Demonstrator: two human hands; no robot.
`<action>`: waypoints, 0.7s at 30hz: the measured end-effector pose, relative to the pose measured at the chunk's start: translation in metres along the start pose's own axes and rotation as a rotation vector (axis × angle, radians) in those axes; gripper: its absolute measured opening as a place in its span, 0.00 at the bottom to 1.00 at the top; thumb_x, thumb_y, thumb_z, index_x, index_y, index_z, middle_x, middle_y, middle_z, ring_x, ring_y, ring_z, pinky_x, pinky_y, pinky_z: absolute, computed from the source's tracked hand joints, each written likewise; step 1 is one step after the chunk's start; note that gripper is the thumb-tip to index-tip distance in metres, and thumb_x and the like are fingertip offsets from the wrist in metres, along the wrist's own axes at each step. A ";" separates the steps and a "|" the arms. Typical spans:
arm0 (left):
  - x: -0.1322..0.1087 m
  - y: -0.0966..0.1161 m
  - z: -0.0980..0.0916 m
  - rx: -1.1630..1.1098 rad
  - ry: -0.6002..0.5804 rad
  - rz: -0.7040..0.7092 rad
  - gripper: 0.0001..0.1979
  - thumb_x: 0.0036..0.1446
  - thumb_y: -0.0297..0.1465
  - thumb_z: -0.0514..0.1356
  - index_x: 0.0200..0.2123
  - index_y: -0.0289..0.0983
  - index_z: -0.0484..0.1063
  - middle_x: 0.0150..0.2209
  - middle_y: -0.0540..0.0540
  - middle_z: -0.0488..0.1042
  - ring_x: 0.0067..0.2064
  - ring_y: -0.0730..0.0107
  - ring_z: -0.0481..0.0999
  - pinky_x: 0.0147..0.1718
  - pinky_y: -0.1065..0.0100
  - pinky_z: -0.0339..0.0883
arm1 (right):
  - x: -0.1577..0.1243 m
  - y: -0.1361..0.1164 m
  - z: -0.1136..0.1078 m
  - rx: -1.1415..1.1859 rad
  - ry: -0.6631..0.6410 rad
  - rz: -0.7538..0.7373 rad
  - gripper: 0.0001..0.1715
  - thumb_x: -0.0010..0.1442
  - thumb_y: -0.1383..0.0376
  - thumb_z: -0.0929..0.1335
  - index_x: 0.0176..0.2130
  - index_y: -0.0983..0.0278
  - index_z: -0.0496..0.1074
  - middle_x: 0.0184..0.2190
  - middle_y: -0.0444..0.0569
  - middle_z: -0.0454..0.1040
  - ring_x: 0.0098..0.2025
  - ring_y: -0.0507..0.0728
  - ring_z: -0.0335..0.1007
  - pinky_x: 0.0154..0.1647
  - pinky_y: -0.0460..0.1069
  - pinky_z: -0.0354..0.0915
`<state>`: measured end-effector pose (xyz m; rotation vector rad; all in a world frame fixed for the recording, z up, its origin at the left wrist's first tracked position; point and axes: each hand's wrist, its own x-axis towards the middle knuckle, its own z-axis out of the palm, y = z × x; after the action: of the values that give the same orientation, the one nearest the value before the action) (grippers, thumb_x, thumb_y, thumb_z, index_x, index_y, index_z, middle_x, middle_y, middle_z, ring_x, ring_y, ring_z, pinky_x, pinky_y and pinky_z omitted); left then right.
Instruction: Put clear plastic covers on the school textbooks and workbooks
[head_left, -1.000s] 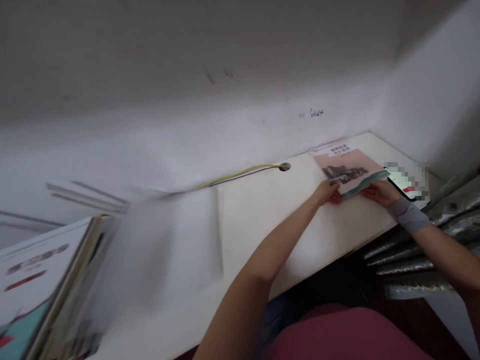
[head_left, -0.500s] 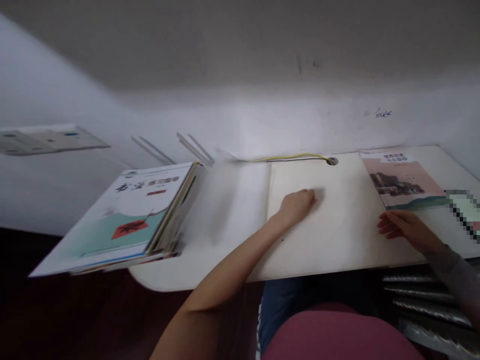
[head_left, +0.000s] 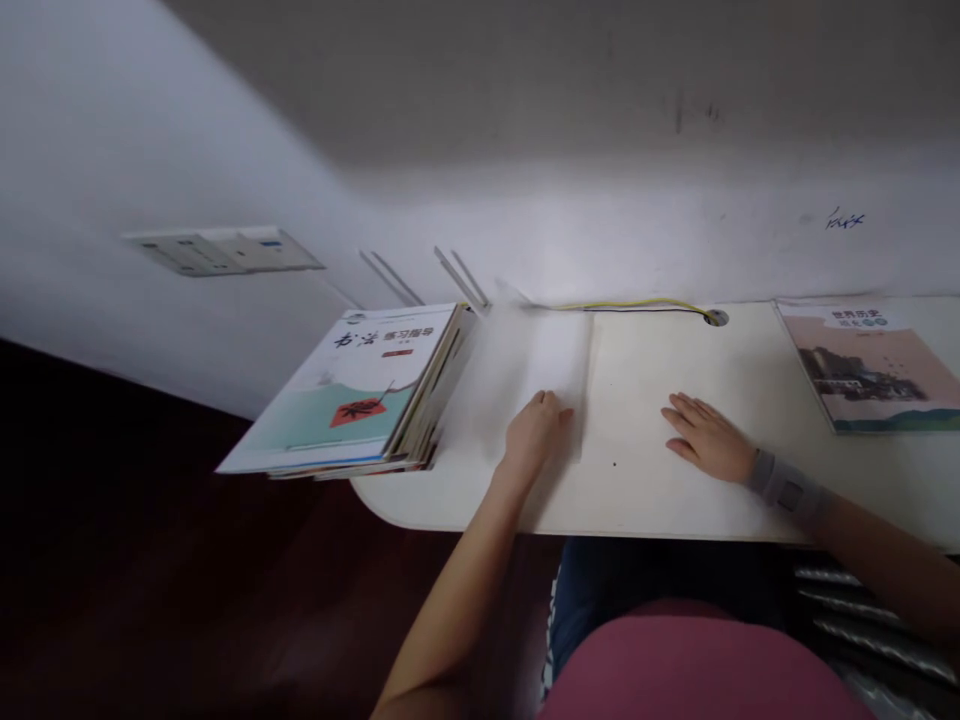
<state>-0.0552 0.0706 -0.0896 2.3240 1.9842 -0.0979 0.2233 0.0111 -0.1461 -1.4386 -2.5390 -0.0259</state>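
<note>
Your L hand (head_left: pixel 534 432) rests on the desk (head_left: pixel 637 500), fingers loosely bent, gripping nothing; pic is blurred there. The stack of books (head_left: pixel 360 395) lies just beside it on the left, overhanging the desk end, white & teal cover on top. Your R hand (head_left: pixel 705 440), with a grey wrist band (head_left: pixel 784 485), lies palm down on bare desk, fingers released & spread. The pink book (head_left: pixel 874 365) lies flat at far right, well apart from both hands. A yellow cable (head_left: pixel 637 304) runs along the wall to a hole (head_left: pixel 716 318) in the desk.
</note>
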 end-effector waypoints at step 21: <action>-0.032 0.021 -0.049 -1.093 0.188 0.092 0.22 0.60 0.31 0.53 0.57 0.35 0.57 0.35 0.44 0.77 0.31 0.67 0.80 0.28 0.69 0.72 | 0.028 -0.094 -0.011 0.488 0.288 0.156 0.56 0.58 0.53 0.67 0.68 0.67 0.30 0.67 0.65 0.47 0.67 0.65 0.46 0.62 0.62 0.57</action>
<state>-0.0393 0.0408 -0.0374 1.6757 1.3783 0.9698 0.1313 -0.0158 -0.1212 -1.3149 -2.0125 0.3592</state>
